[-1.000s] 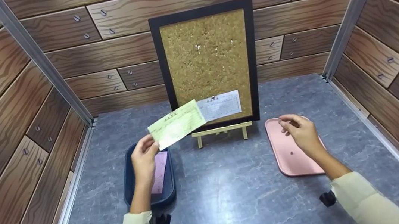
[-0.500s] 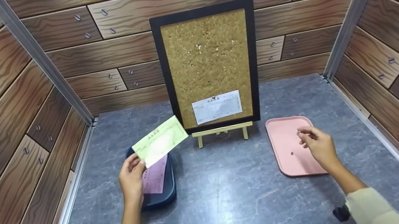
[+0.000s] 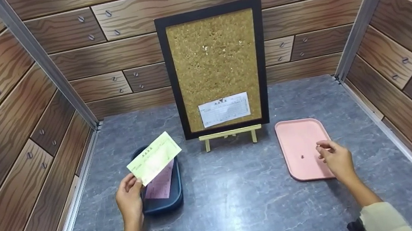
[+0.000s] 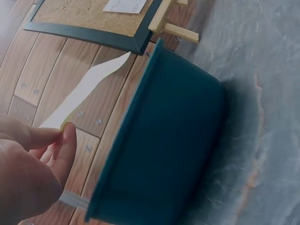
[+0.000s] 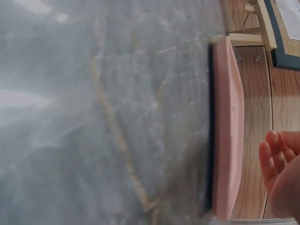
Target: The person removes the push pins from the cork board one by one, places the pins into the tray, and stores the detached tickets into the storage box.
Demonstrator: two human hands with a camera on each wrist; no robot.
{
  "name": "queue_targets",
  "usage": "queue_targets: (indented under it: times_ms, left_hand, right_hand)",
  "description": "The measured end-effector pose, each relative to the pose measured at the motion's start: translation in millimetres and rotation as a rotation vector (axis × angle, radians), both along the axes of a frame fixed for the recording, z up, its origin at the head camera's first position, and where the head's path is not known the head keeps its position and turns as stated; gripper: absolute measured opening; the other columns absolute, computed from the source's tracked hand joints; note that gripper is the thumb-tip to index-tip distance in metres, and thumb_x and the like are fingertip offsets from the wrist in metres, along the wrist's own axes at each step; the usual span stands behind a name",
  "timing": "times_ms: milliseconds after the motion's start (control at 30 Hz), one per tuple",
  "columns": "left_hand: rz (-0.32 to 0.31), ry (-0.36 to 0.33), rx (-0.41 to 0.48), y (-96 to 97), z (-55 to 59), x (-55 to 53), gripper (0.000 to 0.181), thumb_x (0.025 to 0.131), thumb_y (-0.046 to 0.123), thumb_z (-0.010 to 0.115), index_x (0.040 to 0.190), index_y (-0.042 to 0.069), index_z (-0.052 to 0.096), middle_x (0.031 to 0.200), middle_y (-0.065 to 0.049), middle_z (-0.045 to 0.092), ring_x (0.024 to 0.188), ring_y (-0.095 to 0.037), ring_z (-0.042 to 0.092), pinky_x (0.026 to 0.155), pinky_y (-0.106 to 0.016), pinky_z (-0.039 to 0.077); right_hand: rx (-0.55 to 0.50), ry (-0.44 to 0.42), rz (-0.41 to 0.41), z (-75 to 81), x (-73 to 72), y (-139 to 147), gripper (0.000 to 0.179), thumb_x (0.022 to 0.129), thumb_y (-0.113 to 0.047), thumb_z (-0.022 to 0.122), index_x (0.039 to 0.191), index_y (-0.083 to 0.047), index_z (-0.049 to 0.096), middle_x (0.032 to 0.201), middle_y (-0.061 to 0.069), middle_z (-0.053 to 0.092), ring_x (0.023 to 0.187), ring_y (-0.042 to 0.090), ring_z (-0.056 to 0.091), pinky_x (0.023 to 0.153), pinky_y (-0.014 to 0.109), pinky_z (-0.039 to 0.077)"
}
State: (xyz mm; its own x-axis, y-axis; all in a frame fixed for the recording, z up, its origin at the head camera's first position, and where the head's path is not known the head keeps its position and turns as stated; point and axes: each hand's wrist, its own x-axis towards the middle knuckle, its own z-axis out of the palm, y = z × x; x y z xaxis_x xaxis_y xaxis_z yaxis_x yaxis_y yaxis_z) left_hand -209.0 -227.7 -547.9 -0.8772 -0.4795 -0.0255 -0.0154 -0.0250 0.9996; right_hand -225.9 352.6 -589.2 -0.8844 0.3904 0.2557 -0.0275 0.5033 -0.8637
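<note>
My left hand (image 3: pixel 129 201) pinches a pale green printed slip (image 3: pixel 154 158) by its lower left corner, above the dark blue tub (image 3: pixel 181 196). In the left wrist view the slip is seen nearly edge-on between thumb and fingers. A pink slip (image 3: pixel 159 184) lies in the tub. My right hand (image 3: pixel 337 160) is over the right side of the pink tray (image 3: pixel 294 140), thumb and forefinger pinched together. A tiny bright speck shows at those fingertips, apparently a push pin, mostly hidden. Another small dark pin (image 3: pixel 302 156) lies on the tray.
A black-framed cork board (image 3: pixel 215 60) stands on a small wooden easel (image 3: pixel 230 132) at the back. A white printed slip (image 3: pixel 225 110) is pinned low on it. Wood-patterned walls (image 3: pixel 28 155) enclose the grey marbled table (image 3: pixel 234 189) on three sides.
My left hand has drawn the green slip back and left, away from the board, uncovering the white slip. My right hand has moved right and nearer across the pink tray.
</note>
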Motion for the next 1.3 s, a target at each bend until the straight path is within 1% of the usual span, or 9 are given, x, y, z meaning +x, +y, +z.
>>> queue_targets:
  times_ms: [167,267,400,500,633,800,1000,1167,1300]
  left_hand:
    - [-0.005,-0.054,-0.01,-3.0,-7.4,5.9,0.042,0.1,0.003,0.056,0.141,-0.002,0.051,0.123,-0.022,0.059,0.094,-0.006,0.064,0.082,-0.016,0.056]
    - [0.018,-0.071,-0.019,-5.2,-10.1,7.8,0.042,0.099,0.001,0.056,0.141,-0.003,0.051,0.123,-0.023,0.059,0.091,-0.004,0.063,0.08,-0.015,0.056]
    - [0.048,-0.08,-0.027,-9.8,-9.9,12.2,0.043,0.099,0.001,0.056,0.142,-0.004,0.05,0.125,-0.024,0.057,0.089,-0.002,0.063,0.079,-0.014,0.056]
    - [0.084,-0.071,-0.015,-13.3,-8.4,14.8,0.044,0.099,0.001,0.055,0.142,-0.005,0.048,0.126,-0.025,0.055,0.089,-0.003,0.062,0.079,-0.013,0.055]
    - [0.108,-0.066,-0.005,-14.6,-7.2,13.3,0.044,0.099,0.0,0.054,0.142,-0.006,0.048,0.125,-0.025,0.053,0.091,-0.007,0.063,0.079,-0.013,0.055]
    - [0.096,-0.086,-0.023,-10.5,-6.4,7.7,0.044,0.099,0.002,0.055,0.142,-0.005,0.048,0.125,-0.025,0.053,0.093,-0.012,0.064,0.078,-0.012,0.055]
    - [0.059,-0.097,-0.032,-3.7,-6.9,1.1,0.045,0.099,0.002,0.055,0.142,-0.006,0.047,0.124,-0.026,0.055,0.09,-0.008,0.064,0.077,-0.013,0.055]
    - [0.033,-0.119,-0.068,3.1,-9.0,2.8,0.044,0.099,0.004,0.056,0.142,-0.005,0.048,0.123,-0.024,0.057,0.087,-0.005,0.062,0.076,-0.015,0.056]
    - [0.012,-0.1,-0.044,10.1,-10.7,6.4,0.042,0.098,0.003,0.057,0.138,-0.008,0.05,0.121,-0.027,0.059,0.086,-0.006,0.064,0.077,-0.018,0.058]
  right_hand:
    - [-0.032,-0.059,-0.006,-8.5,1.1,2,0.017,0.094,-0.001,0.065,0.109,0.006,0.071,0.09,0.017,0.071,0.058,0.001,0.059,0.052,0.016,0.05]
    - [-0.061,-0.075,-0.005,-12.2,1.3,1,0.018,0.094,0.0,0.065,0.109,0.008,0.07,0.09,0.019,0.07,0.059,0.001,0.058,0.051,0.018,0.051]
    - [-0.071,-0.093,-0.007,-17.2,2.7,1,0.019,0.094,0.001,0.064,0.11,0.009,0.069,0.088,0.02,0.07,0.058,0.002,0.058,0.051,0.018,0.051]
    - [-0.069,-0.109,-0.009,-20.0,3.7,1,0.019,0.095,0.001,0.063,0.111,0.009,0.069,0.086,0.019,0.07,0.059,0.003,0.059,0.051,0.017,0.051]
    - [-0.086,-0.117,-0.019,-21.0,5.0,3,0.02,0.094,0.002,0.062,0.111,0.009,0.069,0.085,0.018,0.071,0.058,0.003,0.06,0.051,0.018,0.051]
    - [-0.082,-0.115,-0.026,-21.8,5.5,4,0.02,0.093,0.004,0.061,0.11,0.009,0.069,0.083,0.017,0.07,0.057,0.003,0.059,0.051,0.018,0.051]
    - [-0.075,-0.116,-0.016,-22.0,5.2,3,0.021,0.093,0.004,0.061,0.111,0.01,0.069,0.083,0.016,0.071,0.058,0.003,0.06,0.052,0.018,0.052]
    - [-0.064,-0.119,-0.013,-21.6,4.4,3,0.02,0.093,0.003,0.061,0.11,0.009,0.069,0.087,0.017,0.072,0.059,0.003,0.06,0.053,0.017,0.052]
    - [-0.066,-0.125,-0.013,-20.3,4.4,4,0.021,0.093,0.002,0.061,0.111,0.009,0.07,0.084,0.016,0.072,0.06,0.003,0.061,0.054,0.017,0.053]
